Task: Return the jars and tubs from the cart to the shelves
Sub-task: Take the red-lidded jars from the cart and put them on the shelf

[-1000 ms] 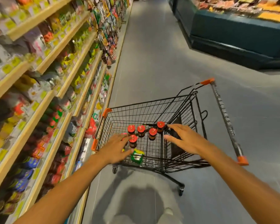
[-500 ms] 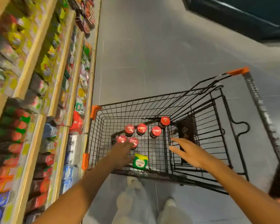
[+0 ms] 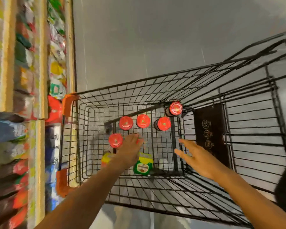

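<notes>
Jars with red lids stand upright on the wire floor of the cart [image 3: 155, 86], long axes vertical, lids facing the camera: one at centre left [image 3: 116, 140], then a row of three [image 3: 126, 123] [image 3: 143, 121] [image 3: 163, 123], and one further right against the divider [image 3: 176, 108]. They look like glass, so probably heavy for their size, rigid, breakable and smooth; gripping around the lid or just under it seems safest. A green and yellow tub [image 3: 143, 166] lies tilted at lower centre, likely light plastic. The left hand [image 3: 130, 151] reaches down over a partly hidden red lid, fingers loose, grasping nothing visible. The right hand [image 3: 196, 156] hovers spread and empty. Shelves [image 3: 40, 80] fill the left edge.
</notes>
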